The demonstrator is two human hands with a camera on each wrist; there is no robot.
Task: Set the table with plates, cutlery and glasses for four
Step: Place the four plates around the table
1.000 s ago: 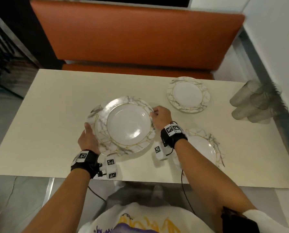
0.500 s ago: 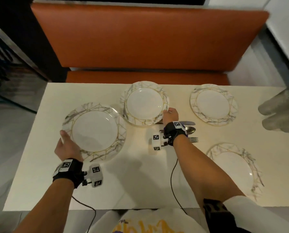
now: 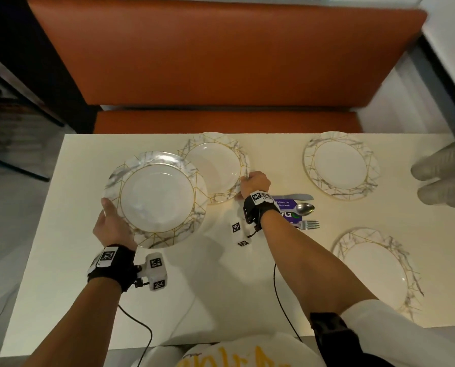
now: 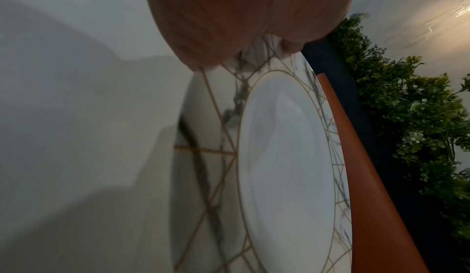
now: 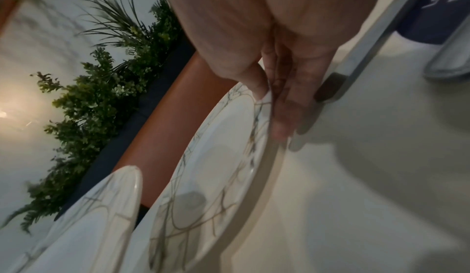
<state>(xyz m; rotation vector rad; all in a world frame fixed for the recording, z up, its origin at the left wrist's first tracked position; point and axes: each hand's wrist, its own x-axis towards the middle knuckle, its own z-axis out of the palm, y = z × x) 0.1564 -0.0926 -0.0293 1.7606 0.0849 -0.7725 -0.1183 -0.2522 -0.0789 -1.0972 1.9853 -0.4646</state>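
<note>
A round white plate with grey marble veins and gold lines [image 3: 156, 198] was held above the cream table [image 3: 62, 274] by the left hand [image 3: 114, 225], the thumb lying on its near-left rim and the fingers hidden below. A second plate of the same pattern [image 3: 217, 165] was pinched at its right rim by the right hand [image 3: 255, 182], near the far edge; the raised plate overlapped it in the head view. Two more such plates [image 3: 340, 165] were lying flat at the right. A silver knife [image 3: 298, 197], spoon [image 3: 304, 208] and fork [image 3: 309, 224] were resting beside the right wrist. The plate-laying step was judged to be in hand. Next, both plates probably needed to be set down well apart.
</note>
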